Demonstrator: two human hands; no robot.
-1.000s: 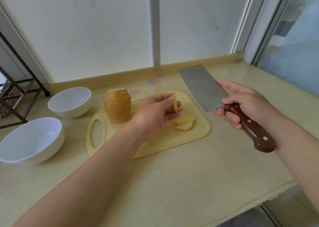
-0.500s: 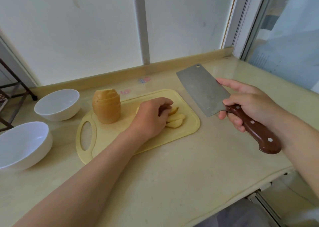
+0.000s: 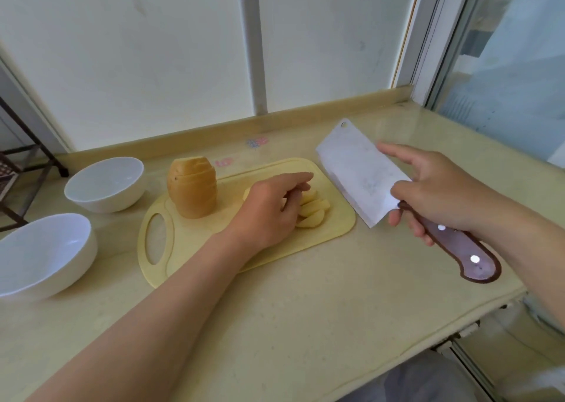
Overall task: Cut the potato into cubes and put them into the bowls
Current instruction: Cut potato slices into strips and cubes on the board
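Countertop (image 3: 305, 310): left hand (image 3: 269, 215), slices (image 3: 315, 212); right hand (image 3: 443, 193), cleaver (image 3: 357, 169)

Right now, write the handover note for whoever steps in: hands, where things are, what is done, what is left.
Left hand: lies over the potato slices on the cutting board, fingertips on them; whether it pinches one is hidden.
Right hand: grips the cleaver by its handle, blade off the board's right end, touching no potato.
Large potato piece: stands upright on the board's left part.
Far bowl and near bowl: left of the board, no potato in either.
Done: a few slices.
Left: cut cubes, fill both bowls.
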